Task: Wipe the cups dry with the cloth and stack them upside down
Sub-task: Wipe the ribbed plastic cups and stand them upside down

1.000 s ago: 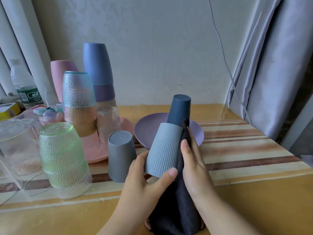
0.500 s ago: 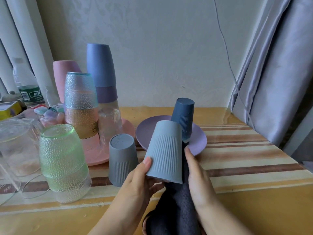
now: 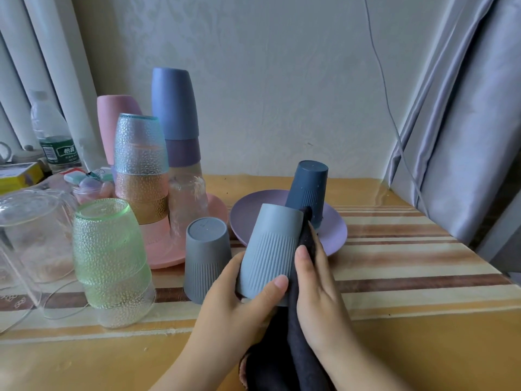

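- Three ribbed cups, all upside down: a light blue-grey cup [image 3: 269, 251] gripped by the left hand [image 3: 239, 303], a grey cup [image 3: 206, 252] on the table [image 3: 394, 334], a navy cup [image 3: 308, 190] on the purple plate [image 3: 332, 230].
- One dark cloth [image 3: 298, 334]: right hand [image 3: 318, 294] fingers press it flat against the held cup.
- Two plates; the pink plate [image 3: 160, 249] carries stacked cups.
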